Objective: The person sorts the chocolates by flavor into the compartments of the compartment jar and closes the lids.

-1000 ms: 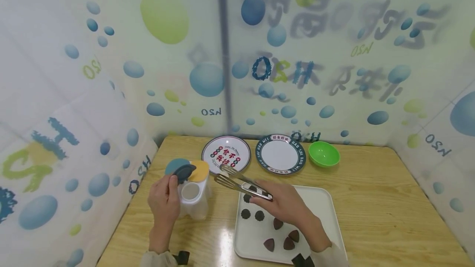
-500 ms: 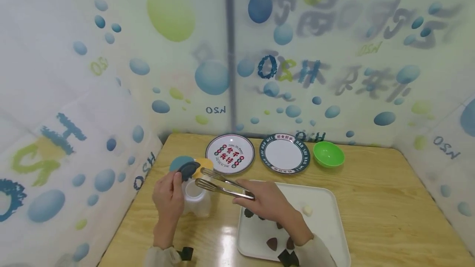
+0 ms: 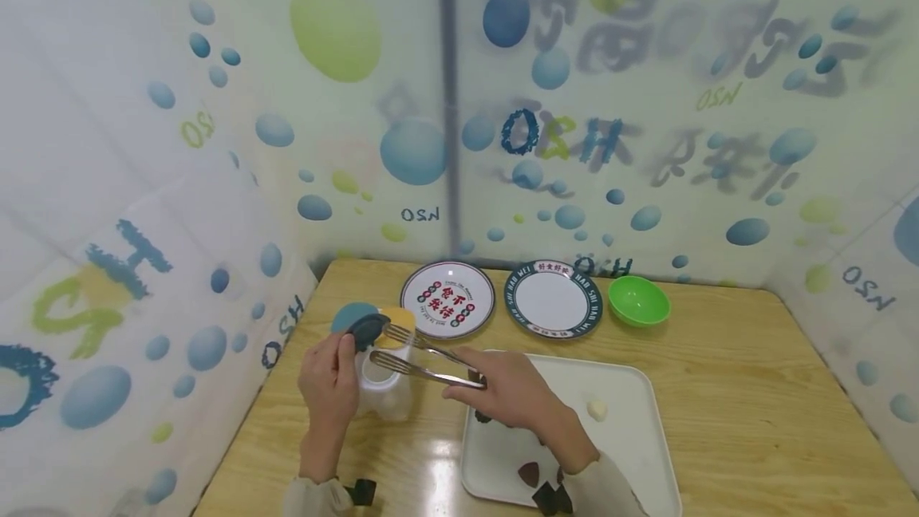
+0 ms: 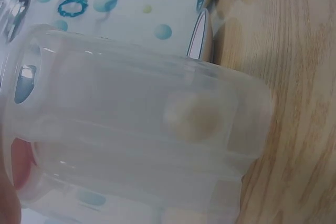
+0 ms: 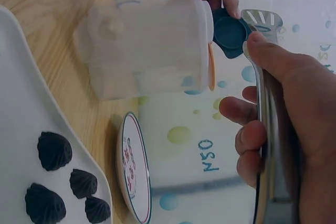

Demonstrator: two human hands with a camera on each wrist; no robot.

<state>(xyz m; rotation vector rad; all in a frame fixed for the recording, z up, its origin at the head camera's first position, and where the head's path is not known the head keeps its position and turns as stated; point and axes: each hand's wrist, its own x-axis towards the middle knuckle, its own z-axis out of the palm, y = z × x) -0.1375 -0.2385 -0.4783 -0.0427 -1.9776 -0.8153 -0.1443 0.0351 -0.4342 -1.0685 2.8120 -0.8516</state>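
Observation:
My left hand [image 3: 330, 377] pinches the raised dark blue flap lid [image 3: 366, 330] of a translucent storage container [image 3: 391, 405]. Below that lid, one round opening is uncovered; the teal lid [image 3: 352, 314] and yellow lid [image 3: 399, 320] lie behind it. In my right hand [image 3: 506, 389] are metal tongs [image 3: 431, 374], their tips spread over the container top with nothing seen between them. A blurred pale lump [image 4: 194, 116] shows through the container's wall in the left wrist view. Seen from the right wrist, the tongs overlap the dark blue lid.
Under my right forearm lies a white tray [image 3: 632, 461] with dark ridged pieces [image 5: 54, 151], a brown triangular piece [image 3: 529, 474] and a cream piece [image 3: 597, 408]. Behind stand a red-lettered plate [image 3: 448, 299], a green-rimmed plate [image 3: 553, 299] and a green bowl [image 3: 639, 301]. A printed curtain encloses the table.
My right hand has brought the tongs left, from beside the container to over its opening. The cream piece on the tray has come into sight. My left hand keeps hold of the lid.

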